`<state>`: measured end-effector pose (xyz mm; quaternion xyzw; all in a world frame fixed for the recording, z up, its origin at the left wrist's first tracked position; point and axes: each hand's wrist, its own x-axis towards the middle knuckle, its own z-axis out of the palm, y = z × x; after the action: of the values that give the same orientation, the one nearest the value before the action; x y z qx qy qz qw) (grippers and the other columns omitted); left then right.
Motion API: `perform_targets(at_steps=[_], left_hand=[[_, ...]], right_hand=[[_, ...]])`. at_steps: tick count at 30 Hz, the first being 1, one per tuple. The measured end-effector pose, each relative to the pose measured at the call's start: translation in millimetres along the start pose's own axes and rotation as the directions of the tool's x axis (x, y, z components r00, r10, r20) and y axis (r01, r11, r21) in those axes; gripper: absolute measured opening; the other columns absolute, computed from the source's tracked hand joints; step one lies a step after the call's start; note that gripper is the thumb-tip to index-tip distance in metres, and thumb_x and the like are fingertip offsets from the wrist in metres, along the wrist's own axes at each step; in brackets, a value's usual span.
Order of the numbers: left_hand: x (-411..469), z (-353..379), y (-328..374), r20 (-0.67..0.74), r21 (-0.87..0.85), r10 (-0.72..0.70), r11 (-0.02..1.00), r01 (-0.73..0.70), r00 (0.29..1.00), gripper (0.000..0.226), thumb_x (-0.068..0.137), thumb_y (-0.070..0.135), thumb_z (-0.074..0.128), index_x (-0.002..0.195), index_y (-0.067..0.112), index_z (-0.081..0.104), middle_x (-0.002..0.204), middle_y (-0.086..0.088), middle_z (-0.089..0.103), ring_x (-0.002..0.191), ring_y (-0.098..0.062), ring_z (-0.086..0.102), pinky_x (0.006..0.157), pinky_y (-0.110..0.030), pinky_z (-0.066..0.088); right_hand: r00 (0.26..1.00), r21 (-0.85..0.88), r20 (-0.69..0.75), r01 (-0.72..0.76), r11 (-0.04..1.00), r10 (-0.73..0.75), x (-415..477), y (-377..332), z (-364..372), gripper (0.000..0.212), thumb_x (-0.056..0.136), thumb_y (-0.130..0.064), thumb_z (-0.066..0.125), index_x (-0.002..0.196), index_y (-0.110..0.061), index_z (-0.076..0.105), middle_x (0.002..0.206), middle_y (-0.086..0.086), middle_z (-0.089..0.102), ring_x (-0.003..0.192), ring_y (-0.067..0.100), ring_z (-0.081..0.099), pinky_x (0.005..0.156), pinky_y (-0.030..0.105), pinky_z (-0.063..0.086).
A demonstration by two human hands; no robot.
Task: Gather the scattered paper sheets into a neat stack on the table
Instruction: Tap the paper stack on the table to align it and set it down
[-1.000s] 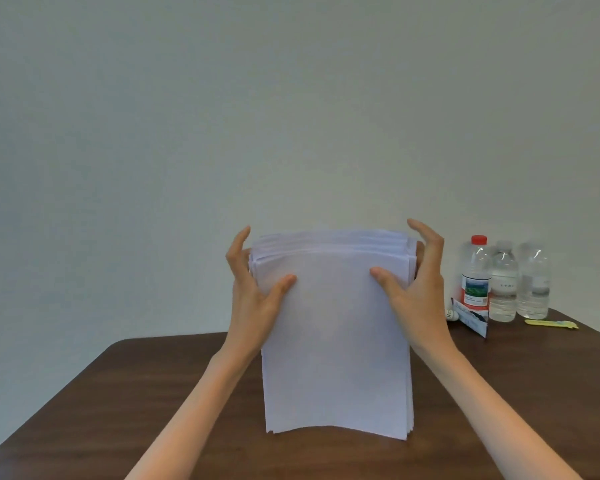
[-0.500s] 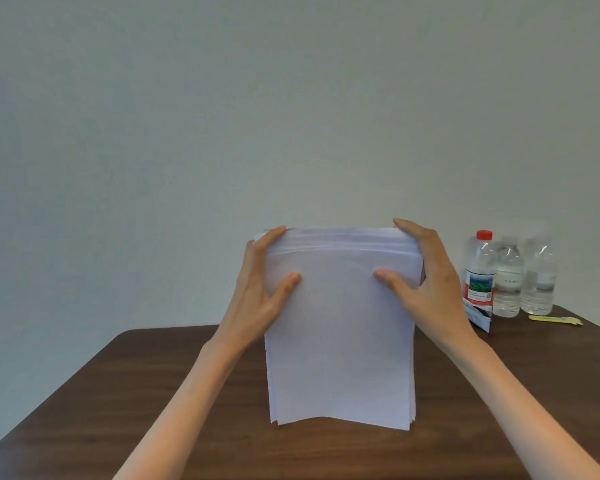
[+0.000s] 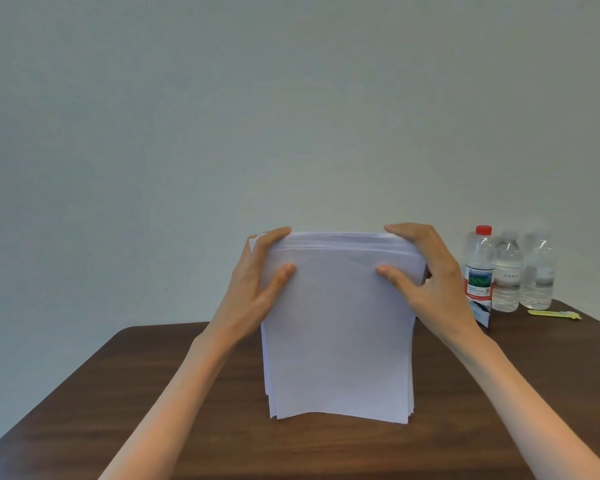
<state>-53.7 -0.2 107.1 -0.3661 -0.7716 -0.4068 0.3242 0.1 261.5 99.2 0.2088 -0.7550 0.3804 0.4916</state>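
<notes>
One stack of white paper sheets (image 3: 340,341), stood on end mid-table, both my hands clamped on it.

Nearest: one table (image 3: 153,410), dark brown wood grain, matte, rounded corner. On it the smooth rectangular stack stands upright, its lower edges slightly uneven. My left hand (image 3: 257,289) and right hand (image 3: 430,282) each grip an upper corner, thumb flat on the near face, fingers curled over the top edge. Far right: one slim yellow object (image 3: 553,314); three clear plastic bottles (image 3: 506,271), one of them red-capped and labelled. Behind: one plain pale wall (image 3: 291,98).
</notes>
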Motion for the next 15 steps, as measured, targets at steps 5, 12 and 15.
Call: perform_targets(at_steps=[5,12,15], left_hand=[[3,3,4,-0.087,-0.221,-0.144,0.968,0.122,0.986,0.073,0.085,0.019,0.074,0.139,0.04,0.03,0.13,0.011,0.054,0.116,-0.001,0.056,0.095,-0.023,0.048],[-9,16,-17,0.463,-0.614,-0.416,0.486,0.621,0.783,0.064,0.057,0.027,0.083,0.117,0.016,0.064,0.113,-0.009,0.072,0.102,-0.027,0.068,0.081,-0.037,0.057],[-8,22,-22,0.467,-0.627,-0.422,0.461,0.628,0.777,0.057,0.07,0.02,0.078,0.124,0.011,0.061,0.12,-0.013,0.068,0.109,-0.033,0.066,0.089,-0.044,0.055]], right_hand=[[0.987,0.219,-0.046,-0.143,0.965,0.157,7,-5,3,0.071,0.077,-0.009,0.08,0.134,-0.025,0.042,0.126,-0.006,0.058,0.117,0.002,0.054,0.094,0.016,0.045],[0.776,0.553,0.355,-0.624,0.552,0.521,-9,15,14,0.053,0.058,-0.029,0.09,0.105,-0.016,0.07,0.104,0.004,0.075,0.094,0.022,0.072,0.074,0.031,0.06],[0.779,0.554,0.285,-0.609,0.567,0.558,-6,12,18,0.037,0.07,-0.013,0.08,0.105,-0.017,0.068,0.109,0.008,0.073,0.09,0.017,0.073,0.069,0.027,0.058]])
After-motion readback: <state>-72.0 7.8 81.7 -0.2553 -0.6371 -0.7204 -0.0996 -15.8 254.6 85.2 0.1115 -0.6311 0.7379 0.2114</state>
